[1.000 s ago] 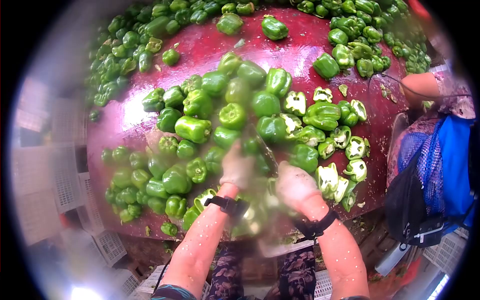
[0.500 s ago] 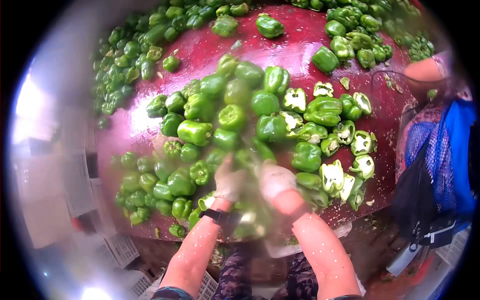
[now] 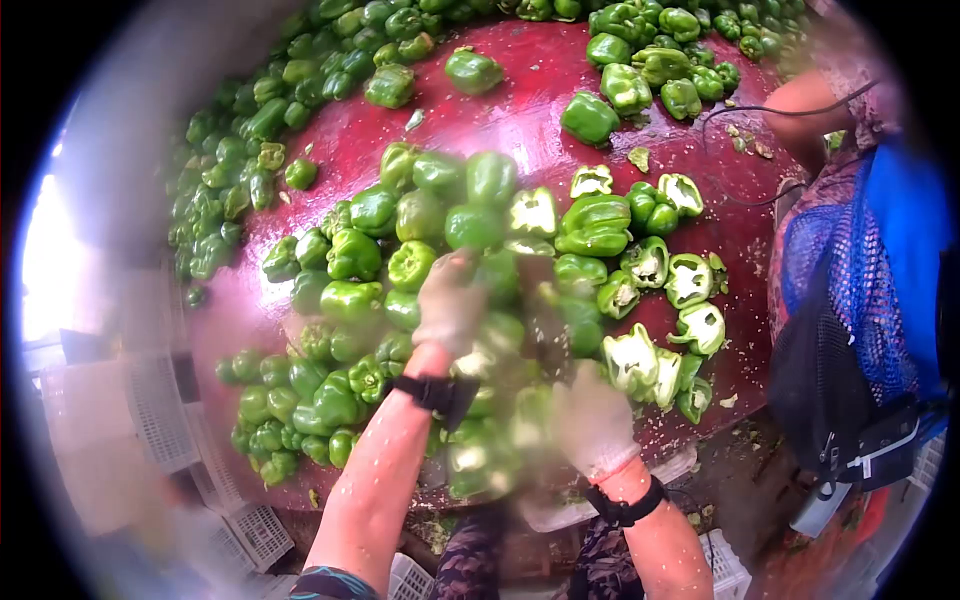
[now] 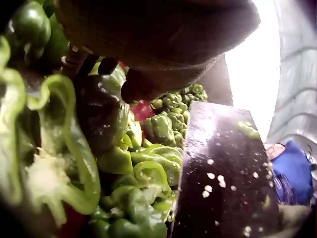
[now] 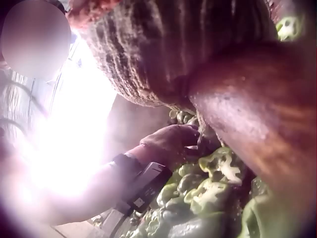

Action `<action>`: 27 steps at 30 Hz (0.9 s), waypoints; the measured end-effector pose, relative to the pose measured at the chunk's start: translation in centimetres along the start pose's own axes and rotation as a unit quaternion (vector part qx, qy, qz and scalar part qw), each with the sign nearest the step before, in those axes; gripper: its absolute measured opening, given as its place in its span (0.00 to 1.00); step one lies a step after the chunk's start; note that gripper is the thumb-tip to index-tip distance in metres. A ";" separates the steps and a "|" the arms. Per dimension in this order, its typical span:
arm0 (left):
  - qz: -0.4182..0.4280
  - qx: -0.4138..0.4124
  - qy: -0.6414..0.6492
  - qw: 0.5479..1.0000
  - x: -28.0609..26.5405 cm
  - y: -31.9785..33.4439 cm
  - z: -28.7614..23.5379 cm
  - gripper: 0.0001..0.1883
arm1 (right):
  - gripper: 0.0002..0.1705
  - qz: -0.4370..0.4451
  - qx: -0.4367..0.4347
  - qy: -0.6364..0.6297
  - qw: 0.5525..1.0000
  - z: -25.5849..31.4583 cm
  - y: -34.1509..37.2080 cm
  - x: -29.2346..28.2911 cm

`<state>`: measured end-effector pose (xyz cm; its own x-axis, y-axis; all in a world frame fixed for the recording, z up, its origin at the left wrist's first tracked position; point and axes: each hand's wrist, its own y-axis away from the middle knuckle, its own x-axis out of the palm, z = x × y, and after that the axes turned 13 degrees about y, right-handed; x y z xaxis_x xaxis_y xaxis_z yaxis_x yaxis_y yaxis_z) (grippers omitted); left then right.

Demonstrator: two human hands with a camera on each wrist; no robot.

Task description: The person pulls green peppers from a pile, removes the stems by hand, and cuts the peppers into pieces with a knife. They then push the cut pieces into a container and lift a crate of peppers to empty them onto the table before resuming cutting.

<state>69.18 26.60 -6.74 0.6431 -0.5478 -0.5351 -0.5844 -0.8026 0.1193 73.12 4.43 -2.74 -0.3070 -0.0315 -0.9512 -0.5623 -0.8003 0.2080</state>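
Note:
My gloved left hand is curled over a green pepper, which lies in shadow under the fingers in the left wrist view. To its right and nearer my body, my gloved right hand grips a knife, its handle hidden in the fist. The broad dark blade, specked with pale seeds, stands up beside the pepper without touching it. In the head view the blade is blurred, pointing away from me. Cut pepper halves with pale insides lie right of the blade.
Whole peppers cover the red table at left and middle, with larger piles along its far edge. At right are another person's arm, a blue mesh bag and a black bag. White crates stand at left.
The hands were close together and now stand apart: the left went forward, the right back and to the right. The blade shows between them. The head view has shifted.

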 end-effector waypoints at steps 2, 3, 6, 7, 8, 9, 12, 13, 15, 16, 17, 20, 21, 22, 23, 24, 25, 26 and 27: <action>-0.002 -0.056 0.001 0.998 0.8 -0.4 0.3 0.23 | 0.13 0.009 0.089 -0.078 0.993 -0.1 -1.4 -1.9; 0.001 -0.066 -0.030 0.997 0.9 -0.1 0.1 0.23 | 0.13 0.008 0.075 -0.085 0.993 -0.4 -1.9 -2.2; -0.012 -0.068 -0.043 0.997 0.6 2.1 0.3 0.22 | 0.14 0.043 0.053 -0.096 0.993 -0.6 -3.3 -3.2; -0.021 -0.094 -0.016 0.995 0.6 2.5 0.5 0.22 | 0.14 0.065 0.042 -0.092 0.993 -0.4 -3.6 -3.6; -0.016 -0.113 0.031 0.993 0.4 2.6 0.6 0.21 | 0.14 0.088 0.030 -0.087 0.992 -0.1 -3.9 -4.0; -0.011 -0.131 0.080 0.988 0.2 2.7 0.8 0.21 | 0.15 0.111 0.018 -0.080 0.990 0.0 -4.3 -4.2; -0.037 -0.076 0.102 0.991 0.7 2.8 4.1 0.20 | 0.16 0.147 -0.055 -0.038 0.987 0.5 -6.1 -3.1; -0.034 -0.088 0.123 0.988 0.8 2.9 4.8 0.20 | 0.16 0.155 -0.050 -0.028 0.986 0.8 -6.4 -3.4; -0.031 -0.109 0.166 0.980 0.6 2.5 4.5 0.21 | 0.16 0.167 -0.044 -0.006 0.985 1.7 -7.2 -4.8; -0.032 -0.045 0.059 0.997 0.5 2.8 4.4 0.21 | 0.15 0.181 -0.036 0.000 0.983 2.1 -7.4 -5.4; -0.034 -0.063 0.084 0.994 0.5 2.9 4.6 0.21 | 0.15 0.190 -0.034 0.002 0.981 2.3 -7.6 -5.3; -0.029 -0.123 0.142 0.982 0.3 2.3 4.9 0.21 | 0.14 0.211 -0.028 0.008 0.977 3.3 -8.9 -5.3; -0.029 -0.112 0.131 0.985 0.1 2.1 5.1 0.21 | 0.14 0.218 -0.025 0.009 0.976 3.7 -9.4 -5.7; -0.028 -0.103 0.119 0.987 -0.2 1.9 5.4 0.22 | 0.13 0.227 -0.021 0.009 0.974 4.1 -9.8 -5.9; -0.027 -0.094 0.105 0.990 -0.3 1.8 5.8 0.22 | 0.14 0.228 -0.022 0.009 0.973 4.3 -10.0 -5.7; -0.022 -0.122 0.156 0.980 -0.3 1.6 6.2 0.23 | 0.14 0.227 -0.022 0.009 0.974 4.5 -10.3 -5.5; -0.025 -0.130 0.174 0.976 -0.2 1.3 6.4 0.23 | 0.14 0.226 -0.023 0.009 0.974 4.6 -10.7 -5.4; -0.028 -0.139 0.191 0.971 -0.1 1.2 6.5 0.23 | 0.14 0.237 -0.020 0.005 0.971 4.8 -10.9 -6.0; -0.031 -0.148 0.208 0.966 -0.1 1.1 6.5 0.23 | 0.14 0.241 -0.025 0.015 0.970 4.8 -11.3 -5.8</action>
<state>65.22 27.28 -12.03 0.8511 -0.4951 -0.1746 -0.4111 -0.8354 0.3649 77.59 16.57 1.55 -0.5026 -0.4259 -0.7523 -0.3203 -0.7166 0.6196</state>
